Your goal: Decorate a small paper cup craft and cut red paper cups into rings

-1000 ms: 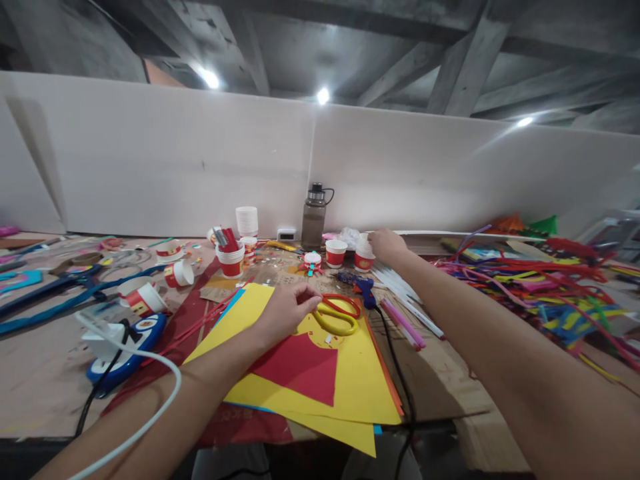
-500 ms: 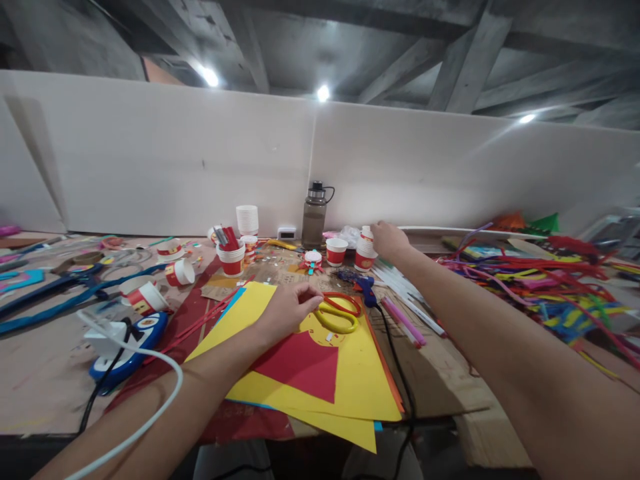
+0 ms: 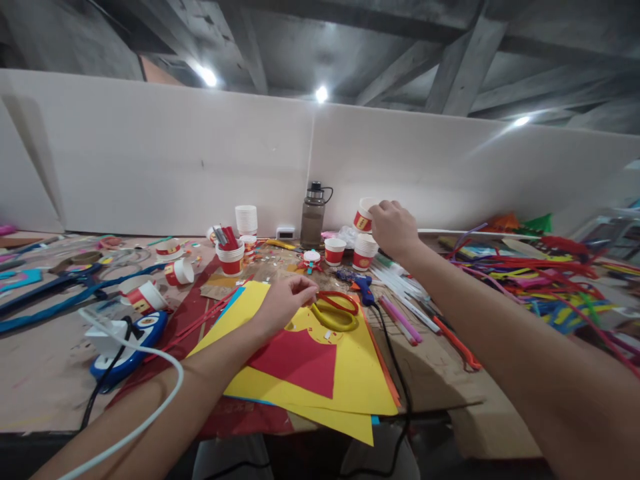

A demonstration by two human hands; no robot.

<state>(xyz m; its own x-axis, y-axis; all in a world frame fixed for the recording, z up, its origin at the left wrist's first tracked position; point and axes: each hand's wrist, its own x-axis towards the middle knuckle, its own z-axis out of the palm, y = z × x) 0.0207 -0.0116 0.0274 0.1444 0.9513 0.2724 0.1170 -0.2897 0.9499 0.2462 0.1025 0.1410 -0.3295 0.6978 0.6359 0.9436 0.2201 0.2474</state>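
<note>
Cup (image 3: 363, 219) is grasped by fingers of right hand (image 3: 395, 228), right of bottle (image 3: 313, 220), above cup stack (image 3: 365, 255). Left hand (image 3: 284, 301) is nearer than bottle, over yellow paper (image 3: 357, 377), fingers bent together beside 2 loops (image 3: 340, 327); whether gripping, I cannot tell.

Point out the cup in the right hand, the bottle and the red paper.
Held cup (image 3: 363, 219), head view: its red band.
Bottle (image 3: 313, 219), head view: its body.
Red paper (image 3: 300, 362), head view: its middle.
</note>
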